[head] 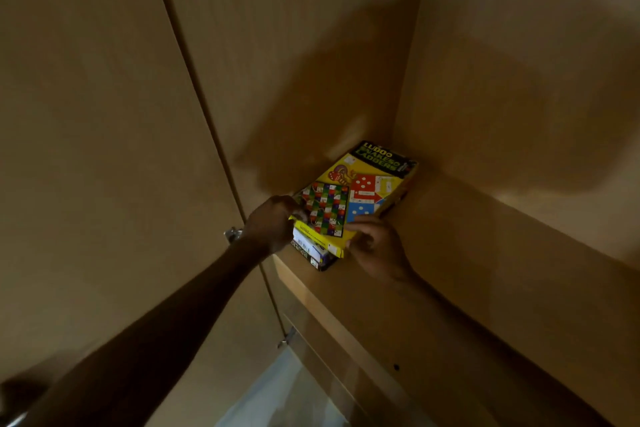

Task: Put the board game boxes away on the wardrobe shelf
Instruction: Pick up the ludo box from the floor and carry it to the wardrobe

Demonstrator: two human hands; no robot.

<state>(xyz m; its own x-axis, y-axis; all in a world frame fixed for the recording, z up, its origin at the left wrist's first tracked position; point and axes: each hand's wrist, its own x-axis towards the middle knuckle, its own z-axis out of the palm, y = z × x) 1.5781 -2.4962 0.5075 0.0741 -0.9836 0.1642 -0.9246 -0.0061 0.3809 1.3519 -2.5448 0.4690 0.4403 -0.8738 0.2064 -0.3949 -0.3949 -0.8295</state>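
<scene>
A yellow Ludo and Snakes & Ladders box [360, 191] lies flat on top of a second, darker game box [313, 251], both on the wooden wardrobe shelf [450, 270] near its left front corner. My left hand [273, 222] grips the near left corner of the yellow box. My right hand [377, 246] holds its near right corner, thumb on the lid. Only the front edge of the lower box shows.
The open wardrobe door [97, 149] stands at the left with a metal hinge [232, 234] by my left wrist. The wardrobe's back and right walls close in the shelf. A second hinge [285, 340] and a pale plastic sheet [284, 392] lie below the shelf.
</scene>
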